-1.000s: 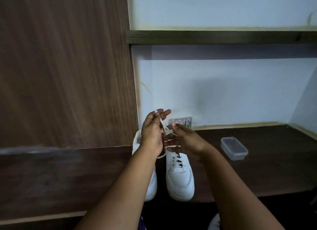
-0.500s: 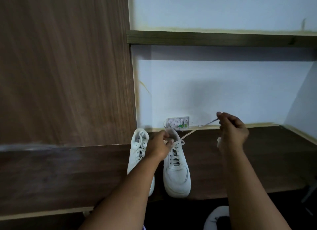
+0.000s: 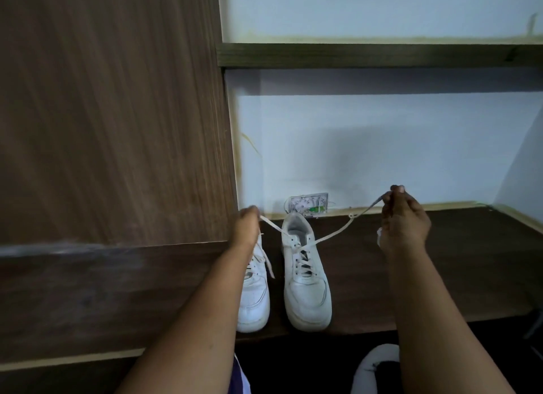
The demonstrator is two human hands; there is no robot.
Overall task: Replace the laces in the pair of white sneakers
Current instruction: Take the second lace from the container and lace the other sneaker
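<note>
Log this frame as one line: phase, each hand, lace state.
phase: tightening lace | left hand: pinches one lace end | right hand: pinches other end | lace: taut, spread from right sneaker

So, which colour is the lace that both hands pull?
White, like the lace's sneaker; head view.

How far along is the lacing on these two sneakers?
Right sneaker looks laced to its top eyelets. In hand: left hand and right hand each pull a lace end outward. Left: tying it. Left sneaker is partly hidden by the arm; a loose lace end hangs there.
</note>
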